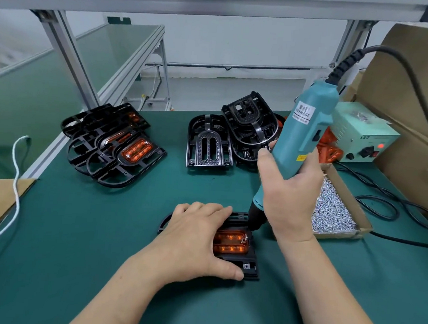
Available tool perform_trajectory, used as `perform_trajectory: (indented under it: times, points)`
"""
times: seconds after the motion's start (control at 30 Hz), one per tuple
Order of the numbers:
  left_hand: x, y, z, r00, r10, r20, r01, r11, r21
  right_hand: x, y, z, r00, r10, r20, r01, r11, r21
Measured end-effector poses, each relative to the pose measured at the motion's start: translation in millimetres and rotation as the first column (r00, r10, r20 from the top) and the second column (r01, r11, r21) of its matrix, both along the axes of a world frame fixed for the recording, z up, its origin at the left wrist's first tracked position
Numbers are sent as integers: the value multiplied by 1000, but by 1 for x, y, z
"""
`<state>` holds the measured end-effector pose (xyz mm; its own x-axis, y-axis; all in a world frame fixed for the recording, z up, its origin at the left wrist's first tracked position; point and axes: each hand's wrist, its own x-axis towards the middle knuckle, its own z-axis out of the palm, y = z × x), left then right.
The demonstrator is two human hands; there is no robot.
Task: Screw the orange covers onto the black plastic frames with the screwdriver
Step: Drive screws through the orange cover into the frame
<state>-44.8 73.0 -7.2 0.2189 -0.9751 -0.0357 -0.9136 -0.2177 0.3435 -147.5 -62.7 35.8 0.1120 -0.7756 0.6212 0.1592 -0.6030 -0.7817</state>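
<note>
Fingers: R hand point(291, 191) grips 1 screwdriver point(307, 127), L hand point(193, 238) flat on 1 frame point(251, 260).

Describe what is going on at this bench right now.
A person is fastening an orange cover to a black frame on the green bench. The left hand presses flat on the frame, while the right hand grips the teal screwdriver, its tip down at the cover's far right corner. A box of screws sits to the right; covered frames are stacked far left, bare frames behind.
</note>
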Motion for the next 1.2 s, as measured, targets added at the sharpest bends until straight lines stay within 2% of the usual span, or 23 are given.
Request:
perform_trajectory:
  times: [0.4,0.87,1.2]
  points:
    - [-5,1,-1,999,24,32,-24,1000,-4,4,2,-2,999,18,-43,-19,999,-30]
    - [-13,4,-2,998,65,22,-65,997,-36,6,16,2,909,385,-159,-392,920,-10]
    - [-12,4,-2,997,69,34,-69,997,-30,0,10,-2,937,347,-48,-345,938,43]
